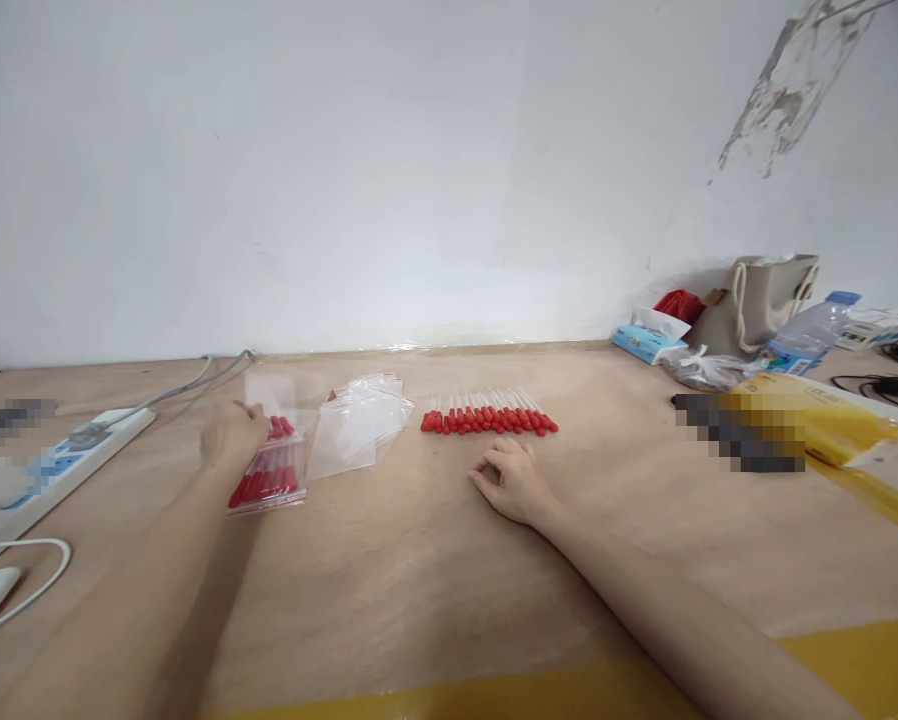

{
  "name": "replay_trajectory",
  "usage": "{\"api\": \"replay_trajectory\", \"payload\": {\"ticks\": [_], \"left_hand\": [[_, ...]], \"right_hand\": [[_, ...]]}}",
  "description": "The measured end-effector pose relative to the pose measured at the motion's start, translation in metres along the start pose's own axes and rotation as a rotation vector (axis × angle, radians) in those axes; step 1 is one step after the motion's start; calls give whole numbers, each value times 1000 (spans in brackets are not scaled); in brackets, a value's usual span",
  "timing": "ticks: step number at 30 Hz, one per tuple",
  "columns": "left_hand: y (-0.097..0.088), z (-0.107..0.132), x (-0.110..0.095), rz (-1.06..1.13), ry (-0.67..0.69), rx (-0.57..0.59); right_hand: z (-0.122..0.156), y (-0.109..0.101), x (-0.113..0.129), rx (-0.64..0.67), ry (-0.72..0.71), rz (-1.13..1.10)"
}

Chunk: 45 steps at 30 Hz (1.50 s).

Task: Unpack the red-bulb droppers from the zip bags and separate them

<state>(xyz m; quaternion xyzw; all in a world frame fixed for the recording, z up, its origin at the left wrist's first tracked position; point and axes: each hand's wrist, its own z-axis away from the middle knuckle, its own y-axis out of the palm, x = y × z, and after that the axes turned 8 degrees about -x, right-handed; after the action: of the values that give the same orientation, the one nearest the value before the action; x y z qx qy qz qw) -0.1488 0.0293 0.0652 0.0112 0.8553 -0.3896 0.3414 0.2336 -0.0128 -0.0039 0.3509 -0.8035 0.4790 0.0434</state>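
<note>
Smeared by motion, my left hand (pixel 231 432) is at the left edge of small clear zip bags (pixel 269 470) holding red-tipped sticks. Its fingers are too blurred to show whether they grip a bag. My right hand (pixel 515 482) rests on the table, fingers loosely bent and the thumb apart, with nothing seen between them. Just beyond it lies a row of thin pale sticks with red tips (pixel 486 418), the red ends facing me. Between the hands is a loose, overlapping pile of flat clear zip bags (pixel 359 420).
At the left are a white power strip (pixel 104 445) and a grey cable (pixel 186 385). A tissue pack (pixel 648 340), a cloth bag (pixel 764 300), a plastic bottle (pixel 809 335) and a yellow packet (pixel 816 415) stand or lie at the right. A wall rises behind the table.
</note>
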Motion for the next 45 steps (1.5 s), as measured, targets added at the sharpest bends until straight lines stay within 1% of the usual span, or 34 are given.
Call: {"api": "replay_trajectory", "payload": {"ticks": [2,3,4,6,8,10,11,13,15,16,17,18,20,21,22,23,24,27,29,31,33,37,41,43,45], "left_hand": [[-4,10,-14,16,-39,-117],[-5,18,-23,33,-49,-150],[-4,30,-34,155,-45,-160],[-1,61,-54,477,-22,-21],[6,99,-72,556,8,110],[15,137,-86,657,-28,310],[20,154,-90,715,-59,380],[29,180,-95,801,-92,437],[36,195,-95,814,-121,518],[38,199,-94,796,-113,532],[40,201,-92,758,-90,519],[40,201,-90,700,-52,479],[39,198,-85,551,57,336],[37,195,-83,482,127,267],[35,193,-81,428,210,225],[33,191,-81,396,301,219],[30,189,-81,389,391,241],[24,185,-87,438,600,418],[22,184,-94,478,677,517],[23,182,-100,491,732,588],[26,180,-105,483,764,621],[34,172,-106,465,856,642],[40,163,-103,445,966,732],[44,160,-100,420,1004,730],[47,159,-98,373,1043,695]], "right_hand": [[0,0,0,-7,0,-5],[0,1,0,-14,2,-11],[0,0,0,-22,9,-23],[-1,-1,3,-20,44,-74],[0,-4,7,39,84,-160],[1,-8,14,127,108,-250],[1,-9,16,168,120,-292],[3,-9,20,216,176,-360],[3,-6,19,221,267,-388],[3,-5,17,208,304,-383],[2,-3,14,188,326,-368],[1,-2,11,169,334,-348],[-2,-2,5,157,333,-311],[-4,-3,3,170,334,-293],[-6,-4,2,191,338,-274],[-8,-5,1,219,340,-257],[-10,-6,1,249,339,-245],[-12,-6,5,312,308,-237],[-12,-4,10,325,288,-247],[-10,-1,13,318,275,-251],[-8,2,16,300,261,-246],[-7,5,15,264,226,-282],[-7,8,11,249,229,-359],[-7,9,11,244,234,-363],[-6,9,11,245,233,-348]]}}
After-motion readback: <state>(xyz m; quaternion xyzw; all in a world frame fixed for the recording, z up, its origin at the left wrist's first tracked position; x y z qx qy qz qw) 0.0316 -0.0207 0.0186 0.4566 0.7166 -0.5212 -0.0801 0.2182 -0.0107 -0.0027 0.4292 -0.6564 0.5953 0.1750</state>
